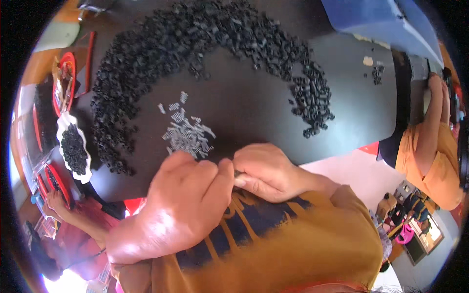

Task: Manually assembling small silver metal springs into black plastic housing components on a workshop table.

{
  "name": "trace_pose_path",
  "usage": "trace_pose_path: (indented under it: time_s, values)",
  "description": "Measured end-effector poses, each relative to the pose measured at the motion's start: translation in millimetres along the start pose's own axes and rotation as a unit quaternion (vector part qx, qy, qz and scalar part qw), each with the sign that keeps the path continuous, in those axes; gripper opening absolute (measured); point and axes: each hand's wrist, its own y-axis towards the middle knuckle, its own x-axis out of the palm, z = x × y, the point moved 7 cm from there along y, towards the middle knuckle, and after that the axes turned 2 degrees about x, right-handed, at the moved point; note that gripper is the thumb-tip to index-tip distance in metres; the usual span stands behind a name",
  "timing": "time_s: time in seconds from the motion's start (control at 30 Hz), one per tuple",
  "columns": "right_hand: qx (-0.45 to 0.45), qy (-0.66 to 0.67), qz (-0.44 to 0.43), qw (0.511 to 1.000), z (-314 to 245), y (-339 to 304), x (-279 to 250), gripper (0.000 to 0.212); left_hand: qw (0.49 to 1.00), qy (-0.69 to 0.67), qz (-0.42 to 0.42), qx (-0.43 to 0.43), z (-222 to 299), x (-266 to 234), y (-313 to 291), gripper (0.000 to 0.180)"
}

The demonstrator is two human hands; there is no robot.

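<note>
My left hand (191, 198) and my right hand (265, 171) meet at the near edge of the dark table (244, 105). Both have their fingers pinched together, tip to tip. A small dark piece shows between the right thumb and forefinger; its kind is too covered to make out. The left fingertips press against the same spot, and what they grip is hidden. Just beyond my left hand lies a heap of small silver coil springs (188, 137). Around it curves a wide arc of small black plastic parts (151, 46).
A white scalloped dish (63, 123) of black parts stands at the left, near a red basket (72, 73). A blue bin (361, 17) sits at the far right, with a few loose black parts (376, 75) nearby. Other people work at left (78, 219) and right (425, 151).
</note>
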Motion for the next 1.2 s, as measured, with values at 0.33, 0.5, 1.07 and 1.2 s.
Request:
trace_pose_path:
  time_s: [0.33, 0.5, 1.07, 1.2]
  values:
    - [-0.004, 0.034, 0.043, 0.998, 8, -5, -3, 0.020, 0.988, -0.125, -0.068, -0.068, -15, 4, 20, 0.026]
    - [-0.007, 0.046, 0.041, 0.998, 8, -7, -1, 0.020, 0.992, -0.100, -0.073, -0.025, -9, 3, 19, 0.028]
    - [0.019, 0.042, 0.019, 0.999, 12, -7, -3, 0.018, 0.979, -0.139, -0.139, -0.055, -21, 16, 23, 0.026]
    - [0.038, 0.109, 0.048, 0.992, 12, -6, -8, 0.016, 0.978, -0.173, -0.019, -0.113, -24, 7, 24, 0.024]
